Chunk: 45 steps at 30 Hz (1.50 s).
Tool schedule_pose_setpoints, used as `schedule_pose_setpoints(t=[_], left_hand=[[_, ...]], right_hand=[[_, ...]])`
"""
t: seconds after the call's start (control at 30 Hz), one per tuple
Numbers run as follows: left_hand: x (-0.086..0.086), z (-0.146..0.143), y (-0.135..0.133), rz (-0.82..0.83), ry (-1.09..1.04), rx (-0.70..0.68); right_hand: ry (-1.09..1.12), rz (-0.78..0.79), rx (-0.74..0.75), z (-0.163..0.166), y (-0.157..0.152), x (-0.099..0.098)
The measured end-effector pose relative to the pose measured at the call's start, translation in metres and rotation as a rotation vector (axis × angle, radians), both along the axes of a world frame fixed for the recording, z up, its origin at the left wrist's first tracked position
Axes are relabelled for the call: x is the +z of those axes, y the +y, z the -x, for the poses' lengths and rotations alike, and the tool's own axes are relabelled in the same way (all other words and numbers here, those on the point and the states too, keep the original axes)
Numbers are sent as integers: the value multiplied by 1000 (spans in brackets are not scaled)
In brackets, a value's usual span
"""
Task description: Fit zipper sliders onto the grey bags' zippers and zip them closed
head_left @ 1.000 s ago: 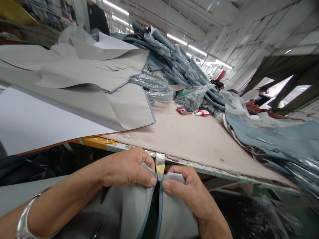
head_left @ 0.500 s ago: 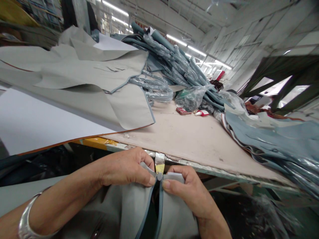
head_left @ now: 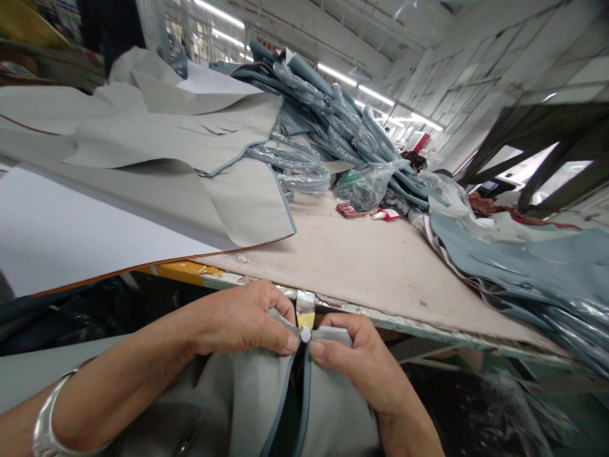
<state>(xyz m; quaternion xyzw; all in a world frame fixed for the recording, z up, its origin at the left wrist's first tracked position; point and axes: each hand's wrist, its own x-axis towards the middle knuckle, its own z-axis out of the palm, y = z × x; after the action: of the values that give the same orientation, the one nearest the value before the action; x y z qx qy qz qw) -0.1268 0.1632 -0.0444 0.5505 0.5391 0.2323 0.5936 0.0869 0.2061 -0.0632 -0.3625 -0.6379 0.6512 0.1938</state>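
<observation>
A pale grey leather-like sheet [head_left: 340, 406] with blue-grey edges hangs in front of me, a narrow slit running down between its two edges. My left hand [head_left: 250, 320] pinches the edge left of the slit, thumb on top. On the other side, my right hand [head_left: 364, 355] pinches the opposite edge the same way. Between both thumbs, at the top of the slit, is a small round pale knob [head_left: 305, 334]. It sits just below a metal and yellow strip [head_left: 305, 309] at the table's front edge. The fingers under the sheet are partly hidden.
The pinkish table [head_left: 361, 254] spreads beyond my hands. Large grey sheets [head_left: 166, 139] lie at left, plastic-wrapped blue-grey rolls [head_left: 333, 114] behind, and stacked blue-grey sheets [head_left: 523, 254] at right. A red phone-like object [head_left: 351, 210] and a small white-and-red bottle [head_left: 385, 214] rest mid-table.
Both hands keep nearly the same place and grip on the sheet. In the background at upper left, a dark-clothed person has shifted to the left.
</observation>
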Motion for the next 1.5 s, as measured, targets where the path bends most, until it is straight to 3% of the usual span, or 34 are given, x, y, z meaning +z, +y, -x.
schedule_pose_setpoints(t=[0.4,0.73,0.93,1.27,1.5], left_hand=[[2,-4,1,-9,12,38],[0,-9,2,25,-33,125],[-2,-10,4,47,-51,185],[-3,-8,2,-31,-21,115],[-3,-4,0,-66,-21,48]], right_hand=[[-12,0,-12,1,1,3],[46,73,-57,2,4,-3],[80,184,-159,8,7,-1],[61,87,-105,4,7,-3],[122,127,-85,2,5,-7]])
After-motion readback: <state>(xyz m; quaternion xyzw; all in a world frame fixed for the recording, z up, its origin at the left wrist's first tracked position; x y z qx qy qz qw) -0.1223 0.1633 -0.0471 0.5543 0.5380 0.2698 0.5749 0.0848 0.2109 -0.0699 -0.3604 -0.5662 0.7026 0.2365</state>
